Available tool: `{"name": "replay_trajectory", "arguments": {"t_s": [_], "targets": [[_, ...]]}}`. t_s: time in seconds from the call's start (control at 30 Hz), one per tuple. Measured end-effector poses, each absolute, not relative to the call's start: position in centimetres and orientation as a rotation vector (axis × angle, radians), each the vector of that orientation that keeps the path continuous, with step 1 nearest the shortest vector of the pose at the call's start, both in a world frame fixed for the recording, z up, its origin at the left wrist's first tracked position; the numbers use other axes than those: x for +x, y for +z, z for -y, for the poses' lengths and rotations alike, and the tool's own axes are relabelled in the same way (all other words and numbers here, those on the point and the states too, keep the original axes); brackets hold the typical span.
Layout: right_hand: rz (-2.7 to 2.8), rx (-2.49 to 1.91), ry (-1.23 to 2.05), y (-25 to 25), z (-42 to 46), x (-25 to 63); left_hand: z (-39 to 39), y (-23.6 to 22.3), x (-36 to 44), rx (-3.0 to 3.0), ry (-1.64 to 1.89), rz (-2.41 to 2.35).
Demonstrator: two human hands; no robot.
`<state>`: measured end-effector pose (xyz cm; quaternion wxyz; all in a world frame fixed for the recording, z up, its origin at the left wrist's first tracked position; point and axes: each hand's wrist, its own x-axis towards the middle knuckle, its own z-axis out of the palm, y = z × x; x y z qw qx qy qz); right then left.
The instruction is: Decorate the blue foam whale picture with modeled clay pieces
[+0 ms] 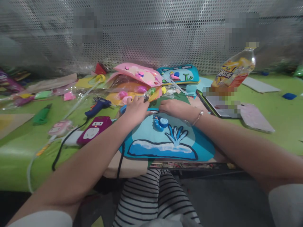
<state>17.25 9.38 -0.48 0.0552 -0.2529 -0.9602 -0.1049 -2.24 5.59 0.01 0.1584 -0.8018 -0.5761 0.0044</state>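
Observation:
A blue foam pouch (205, 148) lies in front of me, decorated with a raised blue snail (161, 123), a blue-and-white plant and a black-outlined strip. My left hand (137, 108) rests at its far left edge, fingers bent and thumb on the pouch. Something small and dark shows by its fingers. At the far edge, right of the left hand, my right hand (170, 107) has its fingers curled inward. The fingertips of both hands are partly hidden, so I cannot make out what they pinch. Bagged coloured clay (123, 94) sits just beyond the left hand.
Pink (142, 74) and teal (189, 75) decorated pouches lie behind. At left are a blue glue gun (97, 107), a purple owl-faced case (94, 129) and cables. To the right are a tilted bottle (234, 71), a pink phone (257, 117) and a tablet-like device (220, 105). Perforated metal stands behind.

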Motion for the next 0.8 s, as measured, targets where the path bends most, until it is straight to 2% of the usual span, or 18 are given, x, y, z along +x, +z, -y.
{"name": "replay_trajectory", "arguments": {"t_s": [0.13, 0.37, 0.53, 0.8], "targets": [[2.95, -0.726, -0.28, -0.2, -9.1, 17.1, -5.6, 0.6, -2.5, -2.262, -0.027, 1.635], [2.973, -0.825, -0.414, -0.3, -8.6, 16.5, -5.4, 1.3, -2.1, -2.405, 0.08, 1.572], [2.9, -0.801, -0.43, -0.8, -8.9, 16.8, -5.6, 1.4, -2.3, -2.393, 0.027, 1.572], [2.87, -0.688, -0.291, -1.8, -9.0, 16.5, -5.3, 2.0, -1.9, -2.415, 0.126, 1.6]]}}
